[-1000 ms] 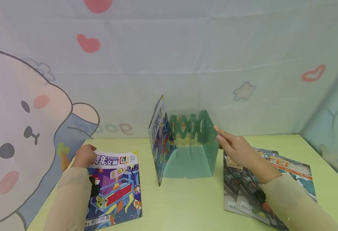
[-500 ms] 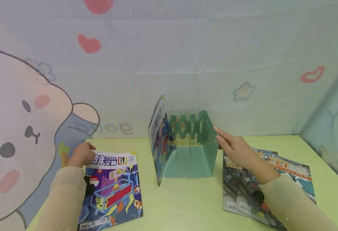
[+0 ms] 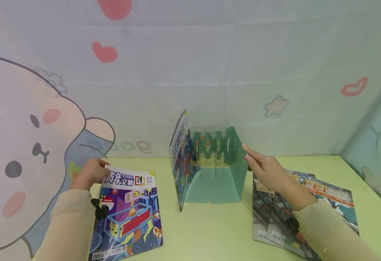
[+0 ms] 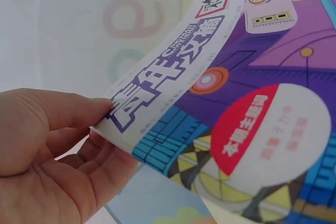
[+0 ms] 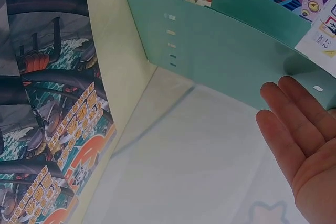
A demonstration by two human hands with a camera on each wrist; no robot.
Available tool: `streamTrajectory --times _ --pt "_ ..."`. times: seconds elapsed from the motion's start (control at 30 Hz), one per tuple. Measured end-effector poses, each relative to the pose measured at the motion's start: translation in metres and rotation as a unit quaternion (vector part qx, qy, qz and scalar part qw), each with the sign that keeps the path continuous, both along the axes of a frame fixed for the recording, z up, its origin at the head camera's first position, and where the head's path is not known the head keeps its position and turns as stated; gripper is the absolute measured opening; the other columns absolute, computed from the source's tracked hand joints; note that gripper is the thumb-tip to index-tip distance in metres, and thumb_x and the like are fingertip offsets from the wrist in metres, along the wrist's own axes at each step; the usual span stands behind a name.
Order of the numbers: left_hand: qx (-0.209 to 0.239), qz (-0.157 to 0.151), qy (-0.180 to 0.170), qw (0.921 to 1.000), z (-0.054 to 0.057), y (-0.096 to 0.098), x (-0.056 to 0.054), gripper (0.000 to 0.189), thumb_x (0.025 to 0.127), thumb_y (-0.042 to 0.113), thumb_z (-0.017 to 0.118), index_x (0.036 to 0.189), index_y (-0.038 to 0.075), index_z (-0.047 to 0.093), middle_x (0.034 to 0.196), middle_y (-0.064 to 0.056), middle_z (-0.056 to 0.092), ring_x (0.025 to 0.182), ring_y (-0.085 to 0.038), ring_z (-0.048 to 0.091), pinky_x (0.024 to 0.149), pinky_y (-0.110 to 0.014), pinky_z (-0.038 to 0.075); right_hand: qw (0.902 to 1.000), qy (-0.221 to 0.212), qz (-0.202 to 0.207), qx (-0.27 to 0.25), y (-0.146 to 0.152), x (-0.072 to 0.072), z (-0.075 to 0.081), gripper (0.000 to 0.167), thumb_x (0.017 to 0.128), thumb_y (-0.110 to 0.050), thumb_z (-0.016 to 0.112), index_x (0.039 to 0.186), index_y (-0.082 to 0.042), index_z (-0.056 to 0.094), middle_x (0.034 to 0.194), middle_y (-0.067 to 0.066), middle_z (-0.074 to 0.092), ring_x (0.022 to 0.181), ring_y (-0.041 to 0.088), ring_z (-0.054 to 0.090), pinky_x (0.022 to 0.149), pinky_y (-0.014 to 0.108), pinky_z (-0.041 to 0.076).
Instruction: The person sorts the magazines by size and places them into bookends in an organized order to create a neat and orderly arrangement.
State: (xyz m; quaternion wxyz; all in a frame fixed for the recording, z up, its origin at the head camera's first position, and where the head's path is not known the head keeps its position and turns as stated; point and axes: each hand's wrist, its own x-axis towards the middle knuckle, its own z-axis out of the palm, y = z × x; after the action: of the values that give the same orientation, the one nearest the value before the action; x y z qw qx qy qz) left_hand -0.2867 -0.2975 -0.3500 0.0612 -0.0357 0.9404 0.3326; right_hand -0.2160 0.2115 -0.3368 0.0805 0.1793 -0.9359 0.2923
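Note:
My left hand pinches the upper left corner of a purple magazine, thumb on the cover and fingers beneath. In the left wrist view that corner is lifted and the cover bends. A green expandable bookend stands in the middle of the table. At the edge of its right panel, my right hand holds on with thumb and index finger. The right wrist view shows the other fingers extended beside the panel's outer face, the pinch itself out of frame. Another magazine with the same cover stands upright at the bookend's left side.
Several dark-covered magazines lie overlapping on the right of the yellow table, partly under my right forearm. A printed cloth with hearts and a cartoon animal hangs behind the table's back edge.
My left hand has shifted the purple magazine a little toward me and left, then raised its upper left corner. My right hand has stayed at the bookend's right panel.

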Motion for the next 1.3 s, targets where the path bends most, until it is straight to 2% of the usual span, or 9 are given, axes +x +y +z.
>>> streamTrajectory --times 0.07,0.3,0.53,0.6,0.73,0.83,0.97,1.07,1.3 --pt "0.003 0.0 0.005 1.0 0.001 0.001 0.0 0.041 0.089 0.004 0.049 0.122 -0.019 0.048 0.101 -0.034 0.062 0.076 -0.028 0.067 0.067 -0.04 0.057 1.0 -0.001 -0.002 0.002 0.0 0.0 0.0 0.054 0.103 -0.039 0.031 0.151 -0.015 0.024 0.094 0.011 0.066 0.055 0.014 0.046 0.062 0.033 0.039" --pt "0.007 -0.004 0.015 0.9999 0.005 0.003 0.001 0.038 0.09 0.006 0.05 0.121 -0.017 0.051 0.105 -0.033 0.061 0.077 -0.027 0.068 0.067 -0.039 0.058 1.0 0.006 -0.001 0.001 0.0 0.0 -0.001 0.053 0.103 -0.038 0.032 0.151 -0.016 0.025 0.101 0.014 0.068 0.065 0.01 0.055 0.06 0.032 0.04" --pt "-0.006 -0.017 0.028 0.9994 0.018 0.009 0.006 0.038 0.092 0.013 0.052 0.119 -0.013 0.055 0.107 -0.03 0.061 0.08 -0.027 0.067 0.068 -0.04 0.058 1.0 0.002 0.0 0.003 0.001 -0.001 -0.001 0.054 0.103 -0.038 0.031 0.151 -0.014 0.024 0.096 0.014 0.067 0.061 0.012 0.053 0.062 0.033 0.04" --pt "-0.01 -0.019 0.035 0.9992 0.022 0.011 0.007 0.037 0.092 0.014 0.052 0.118 -0.013 0.056 0.106 -0.03 0.062 0.079 -0.027 0.067 0.068 -0.039 0.058 1.0 0.001 -0.002 0.001 0.001 -0.002 -0.001 0.055 0.103 -0.039 0.031 0.151 -0.015 0.024 0.096 0.014 0.067 0.066 0.016 0.057 0.063 0.034 0.04" --pt "-0.014 -0.021 0.041 0.9988 0.027 0.014 0.011 0.037 0.093 0.015 0.052 0.117 -0.014 0.056 0.104 -0.031 0.063 0.076 -0.026 0.068 0.067 -0.038 0.058 1.0 -0.002 -0.002 -0.007 0.001 -0.003 -0.001 0.055 0.103 -0.041 0.031 0.151 -0.016 0.024 0.105 0.017 0.067 0.088 0.022 0.065 0.063 0.034 0.041" --pt "-0.015 -0.021 0.04 0.9988 0.028 0.016 0.014 0.037 0.093 0.015 0.053 0.117 -0.014 0.056 0.104 -0.031 0.063 0.075 -0.025 0.068 0.067 -0.037 0.058 0.9999 -0.011 -0.002 -0.006 0.0 -0.002 -0.002 0.056 0.102 -0.042 0.03 0.152 -0.017 0.023 0.105 0.018 0.067 0.079 0.02 0.064 0.063 0.034 0.041" --pt "-0.017 -0.021 0.049 0.9984 0.03 0.017 0.019 0.036 0.093 0.015 0.051 0.115 -0.013 0.057 0.104 -0.03 0.062 0.076 -0.025 0.067 0.065 -0.037 0.058 0.9998 -0.021 -0.003 -0.004 0.0 -0.001 -0.003 0.056 0.102 -0.043 0.029 0.152 -0.019 0.021 0.104 0.017 0.066 0.059 0.016 0.049 0.062 0.034 0.04" --pt "-0.017 -0.026 0.055 0.998 0.033 0.017 0.023 0.036 0.092 0.014 0.05 0.113 -0.014 0.058 0.103 -0.03 0.062 0.076 -0.026 0.067 0.064 -0.037 0.058 0.9996 -0.025 -0.005 -0.009 0.0 -0.001 -0.003 0.056 0.102 -0.044 0.03 0.152 -0.02 0.021 0.106 0.017 0.065 0.055 0.016 0.044 0.062 0.034 0.04" --pt "-0.028 -0.039 0.051 0.9975 0.044 0.018 0.027 0.033 0.093 0.014 0.05 0.111 -0.014 0.057 0.101 -0.029 0.062 0.075 -0.025 0.066 0.064 -0.038 0.058 0.9999 -0.01 -0.008 0.0 0.001 -0.002 -0.002 0.055 0.102 -0.042 0.03 0.152 -0.02 0.023 0.105 0.016 0.067 0.081 0.018 0.063 0.064 0.034 0.041"
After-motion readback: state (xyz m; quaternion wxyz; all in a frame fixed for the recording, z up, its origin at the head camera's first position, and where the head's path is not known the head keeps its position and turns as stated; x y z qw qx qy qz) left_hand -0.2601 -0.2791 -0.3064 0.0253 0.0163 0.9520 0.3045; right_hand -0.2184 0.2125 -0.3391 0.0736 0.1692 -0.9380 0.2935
